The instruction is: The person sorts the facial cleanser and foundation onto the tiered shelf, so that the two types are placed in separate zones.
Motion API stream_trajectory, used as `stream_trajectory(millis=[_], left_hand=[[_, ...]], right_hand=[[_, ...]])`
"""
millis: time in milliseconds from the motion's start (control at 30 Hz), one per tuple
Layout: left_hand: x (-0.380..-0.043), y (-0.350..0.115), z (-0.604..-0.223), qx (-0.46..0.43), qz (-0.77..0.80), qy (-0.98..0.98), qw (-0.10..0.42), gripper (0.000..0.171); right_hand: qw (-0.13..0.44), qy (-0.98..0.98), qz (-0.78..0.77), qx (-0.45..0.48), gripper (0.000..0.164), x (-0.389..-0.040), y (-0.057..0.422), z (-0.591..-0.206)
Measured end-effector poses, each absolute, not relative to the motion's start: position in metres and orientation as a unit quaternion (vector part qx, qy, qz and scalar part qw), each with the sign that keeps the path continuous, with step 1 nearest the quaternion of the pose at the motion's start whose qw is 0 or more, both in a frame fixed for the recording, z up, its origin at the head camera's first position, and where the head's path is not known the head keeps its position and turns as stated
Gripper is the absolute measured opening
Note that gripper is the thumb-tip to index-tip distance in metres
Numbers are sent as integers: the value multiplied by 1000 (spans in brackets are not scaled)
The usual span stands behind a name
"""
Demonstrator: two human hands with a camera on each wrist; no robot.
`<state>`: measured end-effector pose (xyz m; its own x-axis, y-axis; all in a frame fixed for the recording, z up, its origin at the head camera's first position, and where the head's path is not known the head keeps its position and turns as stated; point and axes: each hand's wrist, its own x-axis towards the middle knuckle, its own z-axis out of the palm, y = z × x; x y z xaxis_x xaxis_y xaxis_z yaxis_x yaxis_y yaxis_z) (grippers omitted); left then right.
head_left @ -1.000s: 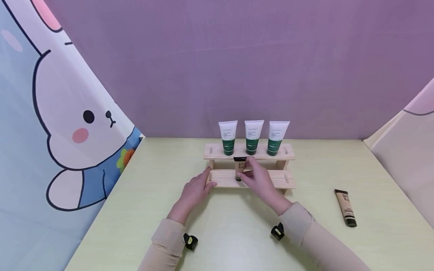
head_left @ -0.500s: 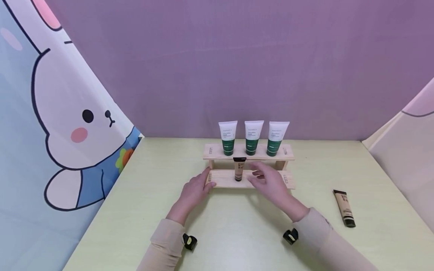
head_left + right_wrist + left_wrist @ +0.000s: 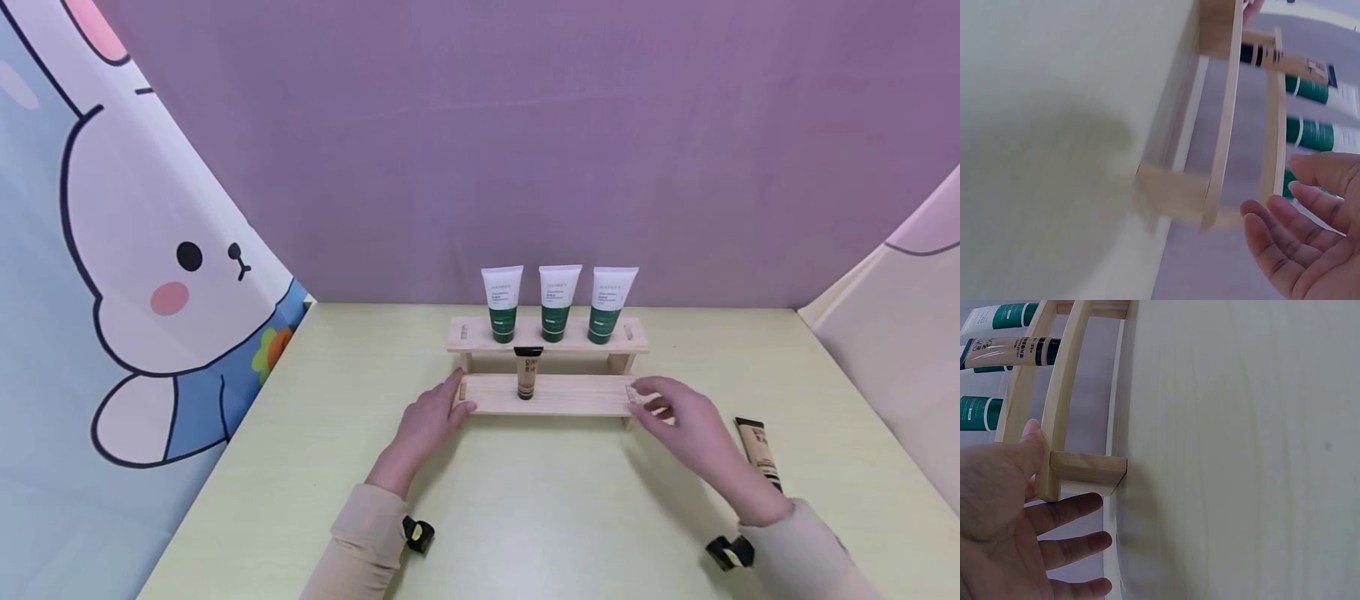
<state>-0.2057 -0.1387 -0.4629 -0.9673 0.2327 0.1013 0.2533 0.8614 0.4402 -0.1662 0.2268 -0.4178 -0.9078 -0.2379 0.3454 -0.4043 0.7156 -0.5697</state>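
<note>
A two-tier wooden rack [image 3: 573,396] stands near the back of the table. My left hand [image 3: 430,417] holds the left end of its lower shelf between thumb and index finger, the other fingers stretched out past it in the left wrist view. On that shelf, left of centre, a small beige tube [image 3: 527,377] stands upright on its black cap. My right hand [image 3: 686,421] is at the shelf's right end with loosely bent fingers and nothing in them; in the right wrist view its fingers [image 3: 1272,247] look apart from the wood.
Three white-and-green tubes, left [image 3: 502,304], middle [image 3: 558,304] and right [image 3: 612,304], stand on the upper shelf. Another beige tube [image 3: 759,450] lies on the table [image 3: 555,517] at right, partly covered by my right forearm. A purple cloth [image 3: 480,167] hangs behind.
My right hand has let go of the beige tube and moved right to the rack's end. The tube stays standing on the lower shelf. My left hand has kept its place.
</note>
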Motion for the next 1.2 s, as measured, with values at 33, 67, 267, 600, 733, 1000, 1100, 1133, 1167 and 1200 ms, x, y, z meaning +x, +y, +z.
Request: stream_trajectory(millis=[33, 67, 267, 600, 733, 1000, 1100, 1133, 1167, 1200], left_hand=[[-206, -139, -463, -127, -231, -965, 23, 61], [-206, -139, -463, -127, -230, -965, 23, 62], [-206, -138, -463, -131, -230, -964, 25, 61], [-206, -138, -462, -124, -234, -964, 18, 61], [-206, -138, -462, -124, -235, -964, 17, 61], [-207, -138, -463, -125, -235, -964, 15, 62], [-207, -138, -463, -124, -238, -963, 14, 62], [-207, -138, -462, -123, -239, -963, 13, 62], [-207, -138, -462, -123, -239, -963, 13, 62], [-207, -138, -462, -122, -240, -963, 12, 62]], right_hand=[[123, -922, 326, 168, 32, -164, 233, -418], [122, -927, 316, 161, 33, -162, 240, -418], [118, -944, 277, 134, 38, -153, 275, -423], [102, -962, 236, 88, 37, -142, 316, -433], [90, -967, 226, 73, 34, -140, 331, -436], [68, -974, 213, 47, 28, -136, 354, -443], [62, -975, 210, 43, 30, -135, 359, -445], [57, -975, 210, 42, 32, -136, 359, -446], [51, -976, 210, 41, 34, -136, 360, -447], [42, -976, 212, 38, 36, -136, 361, -448]])
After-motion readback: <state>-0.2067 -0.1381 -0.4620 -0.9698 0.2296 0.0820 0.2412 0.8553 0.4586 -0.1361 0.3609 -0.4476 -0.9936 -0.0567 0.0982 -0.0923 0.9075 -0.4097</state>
